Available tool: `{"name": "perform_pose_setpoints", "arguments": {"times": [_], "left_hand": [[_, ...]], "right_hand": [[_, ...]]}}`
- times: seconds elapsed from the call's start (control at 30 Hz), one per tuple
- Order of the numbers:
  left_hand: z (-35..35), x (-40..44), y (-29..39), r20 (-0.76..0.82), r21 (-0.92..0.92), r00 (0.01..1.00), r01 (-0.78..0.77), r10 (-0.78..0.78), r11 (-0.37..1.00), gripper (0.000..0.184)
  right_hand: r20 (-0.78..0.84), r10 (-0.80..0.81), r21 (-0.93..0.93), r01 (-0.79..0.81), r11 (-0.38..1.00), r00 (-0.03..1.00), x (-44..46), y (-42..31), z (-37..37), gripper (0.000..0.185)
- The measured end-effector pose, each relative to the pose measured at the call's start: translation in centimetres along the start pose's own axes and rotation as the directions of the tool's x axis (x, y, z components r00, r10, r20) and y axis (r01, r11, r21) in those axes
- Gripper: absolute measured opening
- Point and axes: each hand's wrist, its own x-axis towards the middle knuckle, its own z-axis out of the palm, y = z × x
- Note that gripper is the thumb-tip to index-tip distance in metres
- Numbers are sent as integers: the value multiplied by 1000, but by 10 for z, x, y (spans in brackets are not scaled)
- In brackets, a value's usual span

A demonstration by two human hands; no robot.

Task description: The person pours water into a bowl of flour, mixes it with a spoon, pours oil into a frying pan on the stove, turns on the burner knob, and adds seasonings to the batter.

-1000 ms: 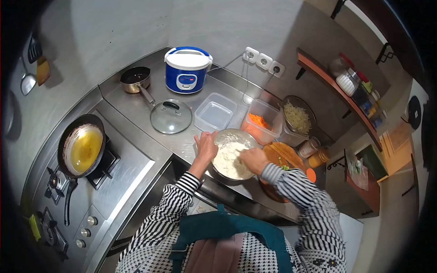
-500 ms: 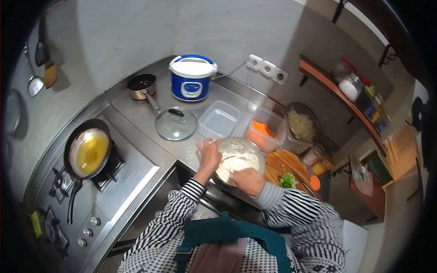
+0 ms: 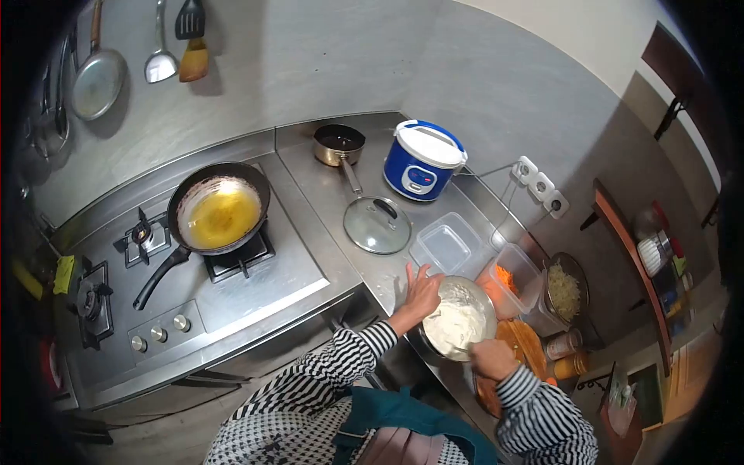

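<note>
A metal bowl (image 3: 490, 304) with pale, thick batter (image 3: 456, 324) sits at the counter's front edge. My left hand (image 3: 422, 293) rests against the bowl's left rim, its fingers spread and raised. At the bowl's lower right rim is my right hand (image 3: 494, 359), fingers curled closed. A thin utensil seems to run from it into the batter, but its kind is hidden. Just right of the bowl lies a round wooden board (image 3: 527, 346), partly covered by my right hand and sleeve. Behind the bowl is a clear plastic tub with orange shreds (image 3: 504, 280).
On the stove at left stands a frying pan (image 3: 186, 209) with yellow oil, its handle pointing toward the front. A saucepan (image 3: 339, 144), glass lid (image 3: 377, 225), blue rice cooker (image 3: 422, 160) and clear container (image 3: 447, 243) line the back. Jars (image 3: 563, 344) and a strainer of pale shreds (image 3: 563, 293) stand right.
The view has turned left, showing more of the stove and hanging utensils. My right hand has moved from over the batter to the bowl's lower right rim. My left hand stays at the left rim.
</note>
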Motion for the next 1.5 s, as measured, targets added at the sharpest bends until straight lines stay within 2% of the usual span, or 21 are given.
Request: {"name": "perform_pose_setpoints", "arguments": {"times": [0.07, 0.13, 0.23, 0.27, 0.33, 0.4, 0.47, 0.53, 0.63, 0.67, 0.73, 0.8, 0.83, 0.87, 0.97, 1.03, 1.1, 1.2, 1.3, 1.4, 1.5], "left_hand": [[1, -3, 1, 2, -7, 1000, -10, 10, 1000, 47], [3, 0, 3, -4, 6, 999, -49, 49, 999, 46], [7, 6, -1, 2, 21, 1000, -25, 25, 999, 45], [9, 6, -2, -2, 37, 1000, -15, 15, 999, 45], [5, 5, -2, -51, 16, 999, -17, 18, 1000, 45], [2, 4, -3, -70, -7, 997, -16, 15, 1000, 44], [1, 5, -3, -60, -30, 998, -19, 17, 999, 44], [5, 4, 1, -26, -33, 999, -25, 25, 999, 44], [12, 7, -2, -22, 23, 999, -30, 31, 999, 45], [15, 8, -5, -27, 49, 999, -24, 25, 999, 46], [8, 5, -3, -57, 44, 998, -8, 10, 999, 47], [1, 5, -8, -51, 52, 999, 14, -11, 999, 49], [-4, 9, -16, -32, 59, 999, 19, -17, 998, 50], [8, 8, -7, 26, 37, 1000, -15, 14, 999, 50], [21, 10, -18, -17, -50, 998, -65, 64, 997, 47], [17, 11, -22, 3, -21, 998, -56, 56, 998, 51], [7, 12, -18, 15, 2, 999, -52, 52, 999, 53], [-6, 9, -13, 78, 27, 996, -44, 41, 999, 54], [-5, 10, -11, 132, 59, 990, -50, 42, 997, 53], [-8, 11, -3, 140, 84, 989, -63, 51, 994, 52], [-5, 5, 2, 94, 76, 991, -103, 96, 992, 52]], "right_hand": [[137, 101, -170, -77, 982, 985, 2, 21, -7, 14], [-66, 128, -213, -140, 967, 990, 27, 45, 24, 13], [-236, 137, -216, -189, 958, 962, 63, 10, 34, 12], [-243, 48, -229, -105, 968, 969, 64, -6, 37, 12], [-135, -30, -107, 16, 994, 990, 37, -22, 12, 13], [1, -14, -53, 14, 998, 1000, 9, -8, -13, 13], [145, 125, -223, -90, 971, 981, 10, 24, -6, 16], [7, 171, -307, -160, 938, 985, 29, 43, 9, 13], [-269, 133, -259, -204, 944, 954, 63, 16, 31, 10], [-292, 136, -173, -192, 966, 947, 70, 8, 53, 9], [-158, 66, -45, -74, 996, 985, 41, -22, 15, 10], [20, 103, -16, -103, 995, 994, 12, -12, -10, 12], [23, 107, -30, -106, 994, 994, 6, 8, 0, 13], [92, 177, -109, -167, 980, 980, 10, 38, 7, 15], [-225, 215, -95, -241, 966, 950, 51, 46, 57, 13], [-312, 147, -43, -169, 985, 939, 66, 22, 61, 14], [-140, 107, 16, -106, 994, 984, 49, -13, 27, 15], [79, 37, 140, -48, 989, 996, 8, 12, 1, 15], [215, 183, -166, -149, 975, 959, 17, 49, -7, 13], [-179, -92, -321, 30, 947, 980, 48, 70, 5, 11], [-271, -418, -574, 204, 793, 867, 70, 75, 5, 9]]}}
